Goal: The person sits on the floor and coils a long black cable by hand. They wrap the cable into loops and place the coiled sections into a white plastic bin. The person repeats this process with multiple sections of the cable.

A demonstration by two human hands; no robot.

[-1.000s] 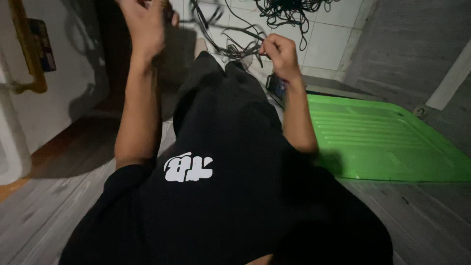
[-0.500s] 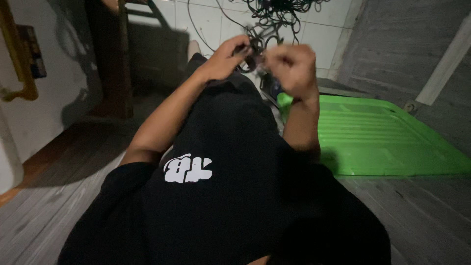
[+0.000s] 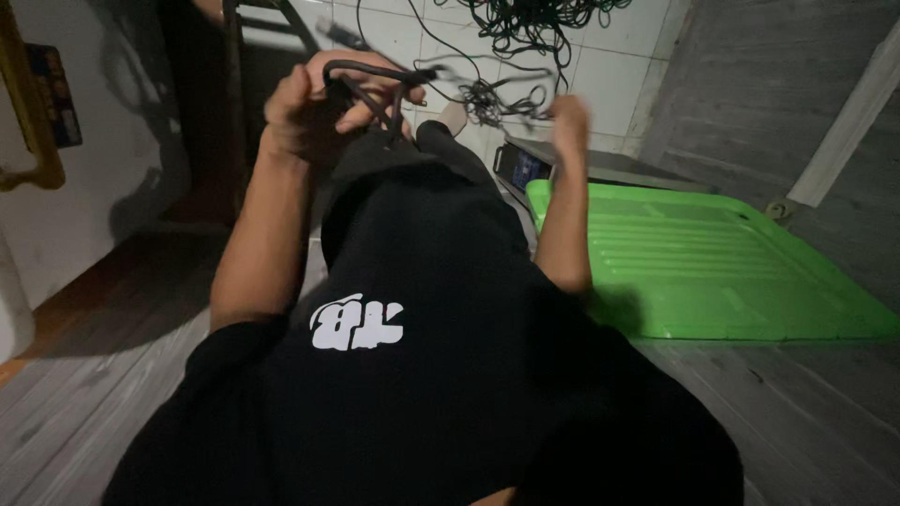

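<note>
A person in a black shirt [image 3: 412, 375] with a white printed mark, seen from a head-worn camera, works with a loop of black cable [image 3: 375, 84] above a pale tiled floor [image 3: 609, 84]; the left hand [image 3: 323, 108] is raised in front of the chest with its fingers curled and clamped around the cable, which bends over the knuckles and hangs down just below the palm; the right hand [image 3: 569, 117], well apart from the left and a little lower, is blurred, its fingers drawn together into a loose fist, though whether it pinches a strand of cable cannot be told; beyond both hands, farther along the floor, lies a tangled pile of dark cables [image 3: 534, 23], and a smaller knot of wires [image 3: 492, 94] sits between the two hands, nearer the right; just beneath the right wrist is a small dark device with a lit screen [image 3: 520, 169]; to the right of the right forearm, just beside it, a flat bright green plastic tray [image 3: 731, 272] rests on grey wooden boards [image 3: 806, 412]; to the left of the left hand stands a dark wooden ladder-like frame [image 3: 234, 94] against a white wall.
</note>
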